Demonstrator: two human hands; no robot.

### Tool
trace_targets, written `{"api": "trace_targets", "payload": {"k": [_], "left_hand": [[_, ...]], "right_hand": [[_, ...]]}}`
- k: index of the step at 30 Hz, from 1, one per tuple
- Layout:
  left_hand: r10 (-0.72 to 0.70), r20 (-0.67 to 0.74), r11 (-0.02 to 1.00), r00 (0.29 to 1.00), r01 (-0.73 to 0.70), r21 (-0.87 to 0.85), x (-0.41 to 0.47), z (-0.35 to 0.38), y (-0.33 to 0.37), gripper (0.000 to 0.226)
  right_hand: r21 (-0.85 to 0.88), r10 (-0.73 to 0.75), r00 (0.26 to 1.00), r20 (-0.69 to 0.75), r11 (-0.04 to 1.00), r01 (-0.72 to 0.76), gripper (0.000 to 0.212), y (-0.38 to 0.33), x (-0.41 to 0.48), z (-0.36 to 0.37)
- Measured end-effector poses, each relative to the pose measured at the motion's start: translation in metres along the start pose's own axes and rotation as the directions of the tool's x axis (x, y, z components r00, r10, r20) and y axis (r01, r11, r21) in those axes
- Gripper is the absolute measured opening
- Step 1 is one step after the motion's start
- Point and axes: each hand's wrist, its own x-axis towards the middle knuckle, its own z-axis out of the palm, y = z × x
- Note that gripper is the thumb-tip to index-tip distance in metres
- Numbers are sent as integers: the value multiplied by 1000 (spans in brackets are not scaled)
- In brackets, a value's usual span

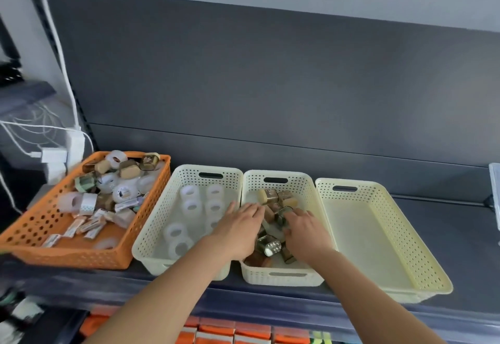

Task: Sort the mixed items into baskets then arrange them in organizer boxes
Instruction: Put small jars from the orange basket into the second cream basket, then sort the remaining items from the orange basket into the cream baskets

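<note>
An orange basket (pixel 67 258) at the left holds mixed items: translucent tape rolls, small tins and flat sachets. Beside it are three cream baskets in a row. The left cream basket (pixel 151 224) contains several translucent tape rolls (pixel 190 207). The middle cream basket (pixel 281 276) holds a pile of small metal tins (pixel 267 246). The right cream basket (pixel 365 235) has nothing in it. My left hand (pixel 238 231) reaches over the middle basket's left rim, its fingers straight over the tins. My right hand (pixel 305 231) lies on the pile from the right, fingertips touching a dark tin (pixel 284 211).
The baskets stand on a dark shelf (pixel 460 249) against a dark back panel. White chargers and cables (pixel 54 156) hang at the left. A clear box edge (pixel 495 194) shows at the far right. Orange packets (pixel 224 333) fill the shelf below.
</note>
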Motion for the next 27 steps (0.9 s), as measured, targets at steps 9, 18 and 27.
{"api": "trace_targets", "payload": {"k": [9, 18, 27], "left_hand": [[-133, -269, 991, 954, 135, -13, -54, -40, -62, 19], [-424, -190, 898, 886, 438, 38, -136, -63, -173, 19], [-606, 294, 784, 740, 617, 64, -177, -39, -268, 27]], "right_hand": [[83, -183, 974, -134, 977, 195, 39, -70, 22, -5], [169, -471, 874, -120, 857, 486, 35, -198, 45, -3], [17, -682, 714, 156, 725, 689, 31, -313, 67, 28]]}}
